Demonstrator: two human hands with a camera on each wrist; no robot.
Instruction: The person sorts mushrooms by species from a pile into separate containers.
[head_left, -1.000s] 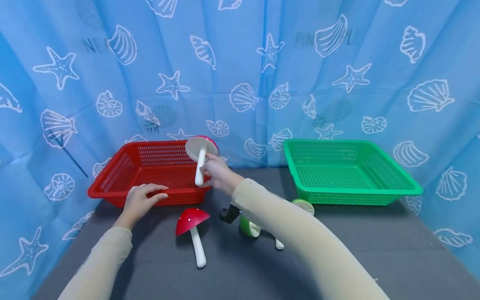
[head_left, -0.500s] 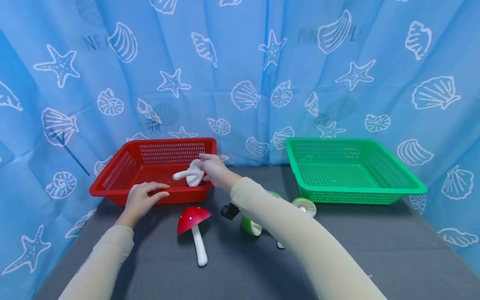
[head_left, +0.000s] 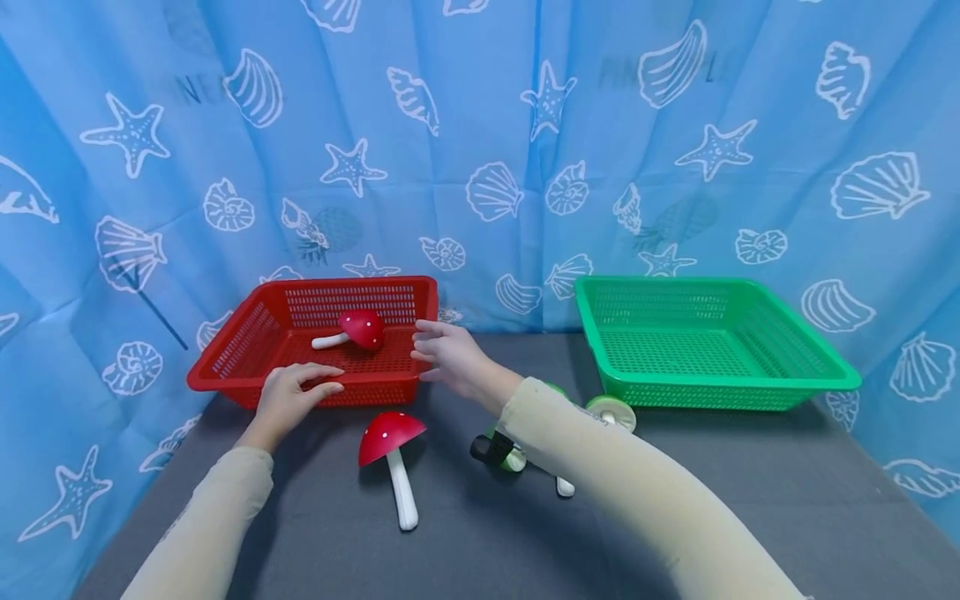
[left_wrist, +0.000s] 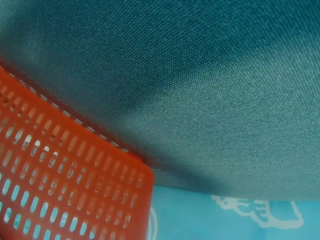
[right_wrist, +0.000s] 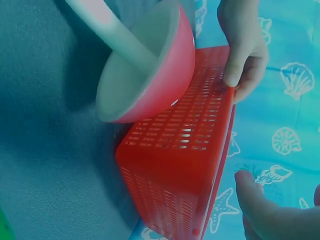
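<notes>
In the head view my left hand [head_left: 287,402] pinches the front rim of the red basket [head_left: 225,382]; the right wrist view has its thumb on the outer side. My right hand [head_left: 459,360] hovers by the basket's right end, fingers extended and holding nothing. Inside the basket, a red mushroom [head_left: 363,329] with white dots lies on its side, white stem to the left. Another red-capped toy mushroom [head_left: 392,436] lies on the table in front of the basket, its stem toward me; its hollow cap [right_wrist: 150,75] looms large in the right wrist view.
A green basket [head_left: 735,390] stands at the back right. Green-capped mushrooms [head_left: 611,412] lie partly hidden beneath my right forearm. A dark strap piece [head_left: 491,450] hangs at my right wrist. Behind the grey table [head_left: 315,550] hangs a blue shell-patterned curtain [head_left: 495,108].
My right hand lowered a red mushroom into the red basket, let it go and drew back to the right. The mushroom now lies inside. My left hand stayed on the rim.
</notes>
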